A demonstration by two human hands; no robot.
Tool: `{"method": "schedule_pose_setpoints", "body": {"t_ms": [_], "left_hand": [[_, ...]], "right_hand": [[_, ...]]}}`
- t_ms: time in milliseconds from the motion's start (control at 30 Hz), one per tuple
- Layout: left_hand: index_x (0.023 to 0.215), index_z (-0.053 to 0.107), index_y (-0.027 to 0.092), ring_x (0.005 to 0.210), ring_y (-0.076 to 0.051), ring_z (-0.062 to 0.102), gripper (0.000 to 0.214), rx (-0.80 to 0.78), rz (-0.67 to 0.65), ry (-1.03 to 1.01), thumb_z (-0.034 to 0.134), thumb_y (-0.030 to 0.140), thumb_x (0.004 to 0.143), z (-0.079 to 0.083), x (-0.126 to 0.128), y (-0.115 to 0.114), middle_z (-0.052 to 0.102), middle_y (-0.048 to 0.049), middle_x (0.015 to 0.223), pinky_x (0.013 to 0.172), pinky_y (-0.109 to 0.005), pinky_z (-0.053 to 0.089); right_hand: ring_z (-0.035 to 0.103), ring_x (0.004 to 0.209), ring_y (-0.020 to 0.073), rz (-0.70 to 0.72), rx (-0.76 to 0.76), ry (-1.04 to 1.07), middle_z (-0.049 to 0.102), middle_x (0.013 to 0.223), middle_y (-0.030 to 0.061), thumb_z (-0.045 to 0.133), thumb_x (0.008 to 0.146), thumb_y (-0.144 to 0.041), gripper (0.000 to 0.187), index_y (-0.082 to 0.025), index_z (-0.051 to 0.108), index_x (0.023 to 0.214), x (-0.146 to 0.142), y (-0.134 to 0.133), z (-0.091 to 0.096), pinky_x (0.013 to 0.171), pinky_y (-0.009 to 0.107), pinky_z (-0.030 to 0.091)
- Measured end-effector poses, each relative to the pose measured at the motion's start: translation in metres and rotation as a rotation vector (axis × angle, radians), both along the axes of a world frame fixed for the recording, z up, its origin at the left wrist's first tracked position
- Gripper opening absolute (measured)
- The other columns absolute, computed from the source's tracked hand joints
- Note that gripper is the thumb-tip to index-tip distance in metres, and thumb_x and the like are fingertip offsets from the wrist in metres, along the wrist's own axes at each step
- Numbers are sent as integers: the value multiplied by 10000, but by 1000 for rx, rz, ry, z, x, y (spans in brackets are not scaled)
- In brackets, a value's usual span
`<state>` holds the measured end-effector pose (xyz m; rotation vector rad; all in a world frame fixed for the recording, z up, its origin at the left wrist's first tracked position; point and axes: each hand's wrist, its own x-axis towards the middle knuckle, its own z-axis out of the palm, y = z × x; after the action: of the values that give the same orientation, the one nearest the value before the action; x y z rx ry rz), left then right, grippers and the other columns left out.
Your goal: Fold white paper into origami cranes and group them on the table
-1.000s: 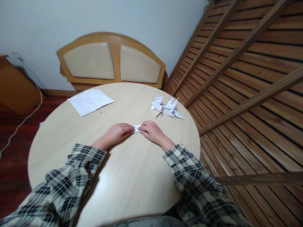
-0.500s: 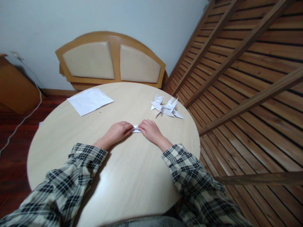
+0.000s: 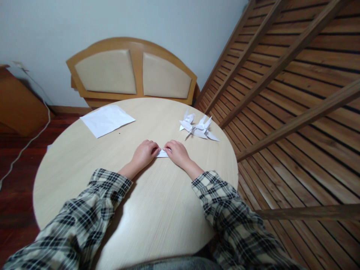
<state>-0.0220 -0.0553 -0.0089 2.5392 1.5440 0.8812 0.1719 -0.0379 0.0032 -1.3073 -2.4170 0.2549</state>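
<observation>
A small piece of folded white paper lies on the round table, mostly covered by my two hands. My left hand is closed at its left side, with thumb and fingers pinching the paper. From the right, my right hand pinches it too, its fingertips close to those of the left. Only a narrow strip of the paper shows between and below the fingers, so its full shape is hidden.
Folded white paper cranes stand together at the table's right rear. A flat white paper sheet lies at the left rear. Behind the table rises a wooden headboard; a slatted wooden partition borders the right side.
My left hand has moved slightly right and up, closer to my right hand along the folded paper. My right hand has shifted only a little. The cranes and the sheet have stayed put.
</observation>
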Motion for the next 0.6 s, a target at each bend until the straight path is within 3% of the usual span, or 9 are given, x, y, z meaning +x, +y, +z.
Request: {"method": "schedule_pose_setpoints", "body": {"t_ms": [167, 367, 600], "left_hand": [[982, 707, 174, 798, -240, 562, 145, 13, 8, 30, 576, 222, 943, -3, 2, -2, 653, -82, 826, 739, -375, 445], [954, 699, 159, 835, -247, 549, 178, 90, 42, 124, 538, 231, 973, -6, 3, -5, 630, -106, 887, 739, -372, 438], [969, 640, 162, 853, -251, 558, 285, 39, 71, 233, 608, 446, 964, -3, 4, -7, 652, -92, 897, 764, -368, 433]], "right_hand": [[577, 988, 224, -32, 43, 10, 661, 1016, 77, 592, 981, -273, 134, -208, 704, 1017, 0, 0, -3, 846, 346, 415], [535, 1067, 266, -93, 67, -73, 634, 1054, 98, 597, 983, -321, 154, -212, 697, 1024, -2, -3, -3, 888, 385, 408], [523, 1063, 267, -81, 69, -85, 630, 1084, 115, 570, 993, -307, 160, -179, 667, 993, -3, -2, -8, 891, 379, 399]]}}
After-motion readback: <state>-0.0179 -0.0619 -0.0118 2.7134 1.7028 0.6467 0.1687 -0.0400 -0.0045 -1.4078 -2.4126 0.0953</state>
